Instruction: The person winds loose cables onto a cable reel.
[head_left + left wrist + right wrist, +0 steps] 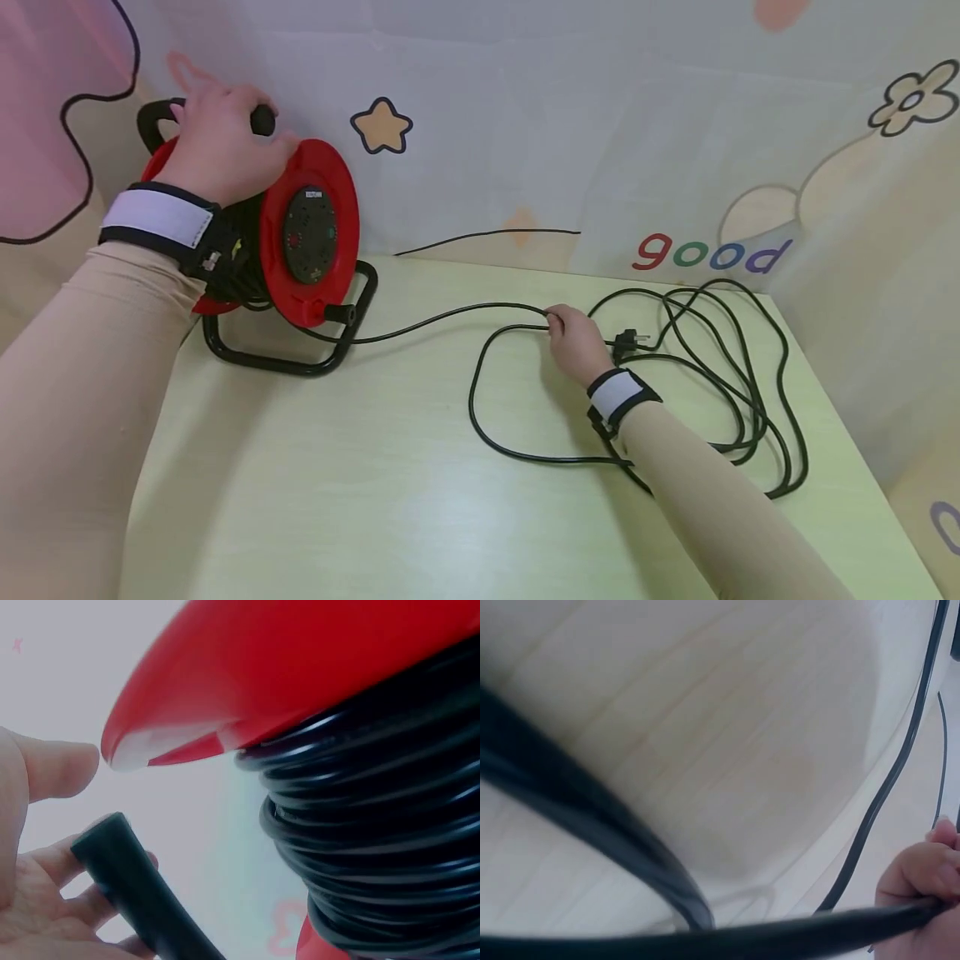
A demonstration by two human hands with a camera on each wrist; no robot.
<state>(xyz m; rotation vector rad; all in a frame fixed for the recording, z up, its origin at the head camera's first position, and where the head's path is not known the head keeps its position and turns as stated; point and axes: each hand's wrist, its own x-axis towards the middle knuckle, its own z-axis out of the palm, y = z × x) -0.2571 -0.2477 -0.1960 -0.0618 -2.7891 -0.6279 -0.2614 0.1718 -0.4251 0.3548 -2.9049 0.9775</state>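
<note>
A red cable reel (326, 179) stands on its black tube frame (273, 367) at the table's back left. My left hand (225, 146) holds its black handle (262, 121) from above; in the left wrist view the fingers lie behind the handle (131, 885) and the thumb reaches the red disc's rim (116, 754). Thick turns of black cable (390, 840) are wound between the discs. Right of the reel, my right hand (577, 346) pinches the cable (495, 304) running out of it. In the right wrist view, that cable (780, 939) enters my fingers.
Several loose loops of cable (783, 375) lie on the right side of the pale table (390, 500), partly under my right forearm. A black plug (625, 342) with metal pins lies among them. A printed cloth (487, 125) hangs behind the table.
</note>
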